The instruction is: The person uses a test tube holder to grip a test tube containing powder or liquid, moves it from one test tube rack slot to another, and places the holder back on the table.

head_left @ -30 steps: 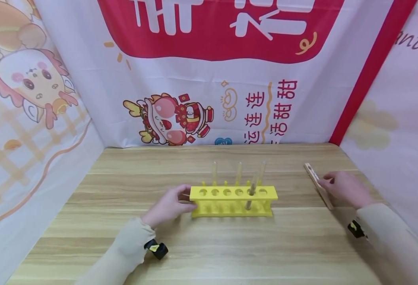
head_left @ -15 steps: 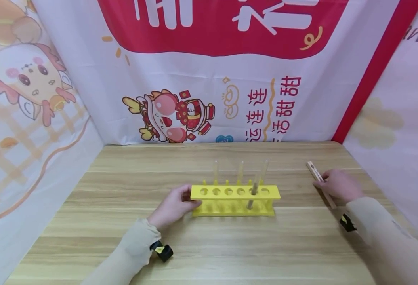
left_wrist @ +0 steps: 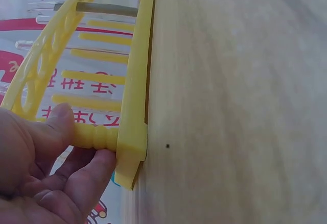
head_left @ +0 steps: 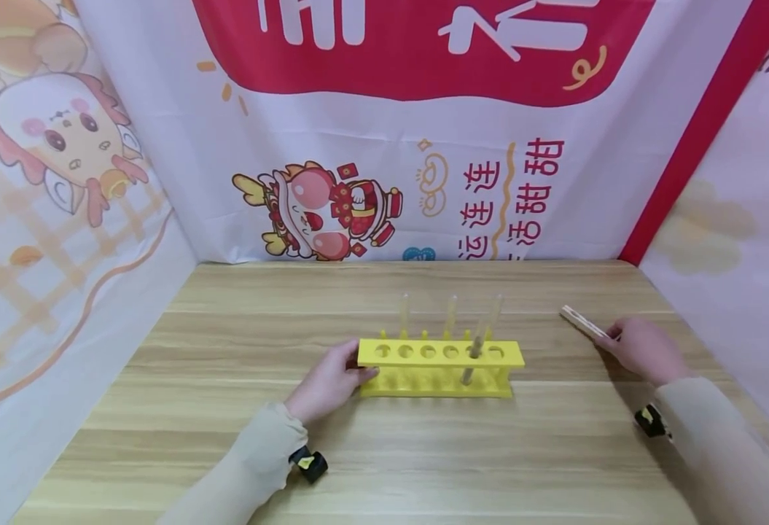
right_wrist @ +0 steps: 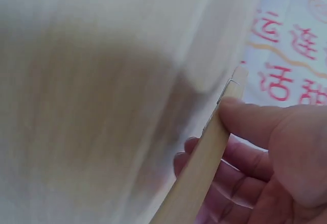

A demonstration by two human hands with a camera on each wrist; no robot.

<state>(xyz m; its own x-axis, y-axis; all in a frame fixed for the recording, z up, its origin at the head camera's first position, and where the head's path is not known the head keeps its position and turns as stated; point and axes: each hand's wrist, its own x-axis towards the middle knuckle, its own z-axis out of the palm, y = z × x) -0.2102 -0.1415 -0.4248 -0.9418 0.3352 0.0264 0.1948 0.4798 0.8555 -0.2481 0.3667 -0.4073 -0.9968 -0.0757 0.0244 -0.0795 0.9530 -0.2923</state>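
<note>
A yellow test tube rack [head_left: 439, 354] stands upright on the table. My left hand [head_left: 328, 383] grips its left end. In the left wrist view, thumb and fingers close round the end post [left_wrist: 94, 136]. One test tube with dark contents [head_left: 476, 348] leans in a hole towards the right. Three clear test tubes, one of them the middle tube [head_left: 450, 313], stand on the pegs behind. To the right, my right hand [head_left: 646, 354] holds a wooden test tube holder [head_left: 581, 323]. The right wrist view shows its wire spring [right_wrist: 225, 89] beside my thumb, off the table.
The wood-grain table [head_left: 423, 452] ends at a printed cloth backdrop [head_left: 371, 124]. Cloth sides rise at left and right, the right one [head_left: 732, 240] close to my right arm. Each wrist carries a small black camera, such as the left one [head_left: 308, 464].
My right hand has taken hold of the wooden test tube holder and lifted it off the table, its far end now pointing more to the left. My left hand keeps its grip on the rack.
</note>
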